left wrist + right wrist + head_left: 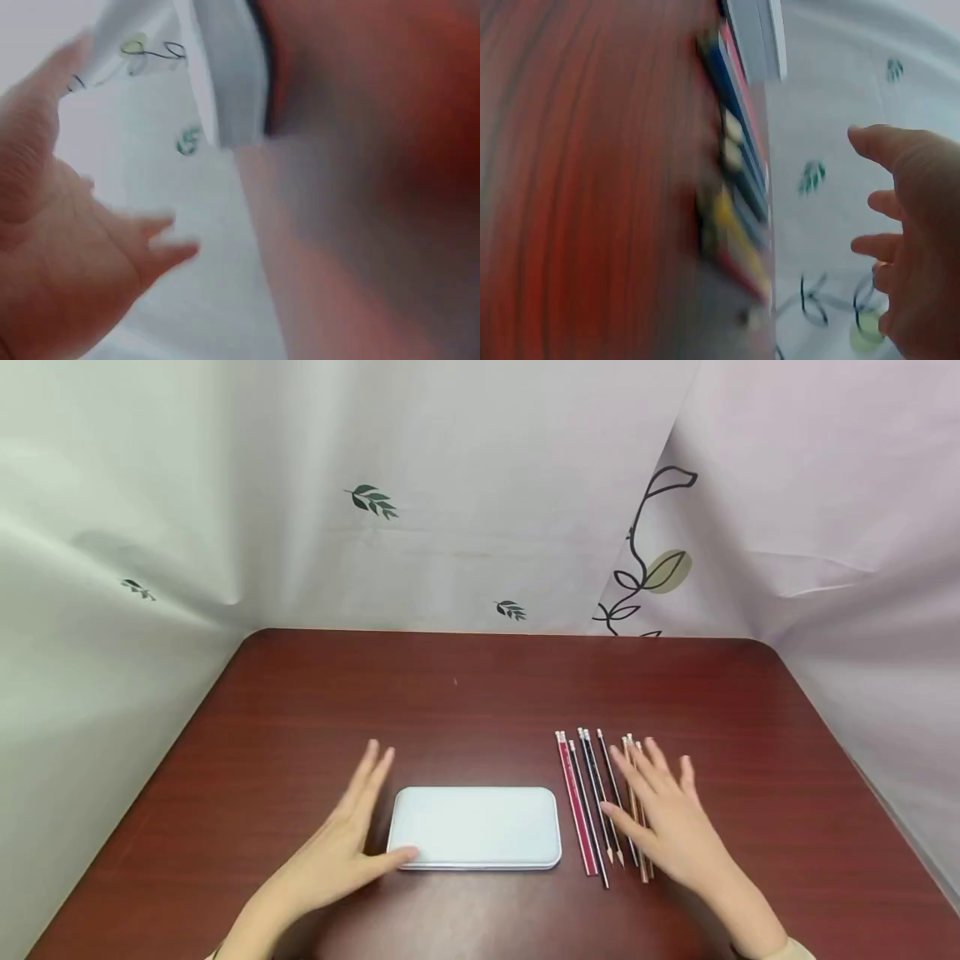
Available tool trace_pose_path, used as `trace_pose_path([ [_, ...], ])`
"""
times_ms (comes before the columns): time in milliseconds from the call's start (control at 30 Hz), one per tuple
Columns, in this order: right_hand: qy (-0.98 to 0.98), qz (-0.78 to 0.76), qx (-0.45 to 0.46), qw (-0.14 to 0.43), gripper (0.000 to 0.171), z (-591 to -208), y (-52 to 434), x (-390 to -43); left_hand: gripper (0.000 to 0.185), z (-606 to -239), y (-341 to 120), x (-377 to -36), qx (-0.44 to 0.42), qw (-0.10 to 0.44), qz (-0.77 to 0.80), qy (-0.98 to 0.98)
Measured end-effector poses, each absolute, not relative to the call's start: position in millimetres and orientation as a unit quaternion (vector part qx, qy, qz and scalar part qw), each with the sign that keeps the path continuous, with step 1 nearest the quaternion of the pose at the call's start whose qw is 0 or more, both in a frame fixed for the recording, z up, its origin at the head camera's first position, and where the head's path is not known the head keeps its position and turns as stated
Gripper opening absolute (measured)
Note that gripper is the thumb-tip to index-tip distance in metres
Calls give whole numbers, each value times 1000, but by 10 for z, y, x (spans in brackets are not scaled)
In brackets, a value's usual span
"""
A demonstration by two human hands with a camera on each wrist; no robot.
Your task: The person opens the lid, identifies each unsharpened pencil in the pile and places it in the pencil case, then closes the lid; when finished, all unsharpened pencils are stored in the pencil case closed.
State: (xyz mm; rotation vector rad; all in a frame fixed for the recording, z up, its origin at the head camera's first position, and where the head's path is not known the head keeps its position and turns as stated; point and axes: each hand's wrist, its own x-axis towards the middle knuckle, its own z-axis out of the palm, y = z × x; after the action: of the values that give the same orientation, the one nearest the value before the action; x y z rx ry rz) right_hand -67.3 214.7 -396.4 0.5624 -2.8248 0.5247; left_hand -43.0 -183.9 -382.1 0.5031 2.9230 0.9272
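I look down at a dark red wood-grain tabletop (480, 693). A pale blue pencil case (476, 827), flat with rounded corners, lies closed near the front edge, its long side facing me. Just to its right a row of pencils (600, 802) lies side by side, sharpened tips toward me, eraser ends away.

My left hand (341, 852) sits at the case's left end, fingers straight and loose, the thumb tip touching or almost touching the near-left corner. It holds nothing. My right hand (667, 814) is spread flat over the right-most pencils, fingers straight, the grip relaxed and gripping nothing; I cannot tell whether the palm presses on them.

I judge the case to be light, rigid and smooth, probably thin metal, so it may slide on the polished wood; holding it by its two short ends would steady it. The pencils look light, stiff and prone to rolling; pinching one at mid-shaft would suit best.

White cloth (450, 485) printed with small green leaves and a dark vine hangs behind and to both sides. Both wrist views are blurred and add little.
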Motion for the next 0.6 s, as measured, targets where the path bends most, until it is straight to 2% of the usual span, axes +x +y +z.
trace_pose_path([
  [100, -945, 193, 247, 99, 61, -3945, 1930, -713, 110, -3779, -1719, -498, 219, 54, 296, 928],
  [233, -926, 195, 314, 80, 54, -3895, 1596, -753, 108, -3772, -1574, -590, 264, 68, 223, 936],
  [433, -906, 121, 404, 44, 50, -3834, 1235, -737, 100, -3786, -1390, -644, 242, 101, 157, 952],
  [600, -895, 22, 443, 41, 58, -3852, 988, -681, 100, -3804, -1359, -668, 214, 103, 129, 963],
])
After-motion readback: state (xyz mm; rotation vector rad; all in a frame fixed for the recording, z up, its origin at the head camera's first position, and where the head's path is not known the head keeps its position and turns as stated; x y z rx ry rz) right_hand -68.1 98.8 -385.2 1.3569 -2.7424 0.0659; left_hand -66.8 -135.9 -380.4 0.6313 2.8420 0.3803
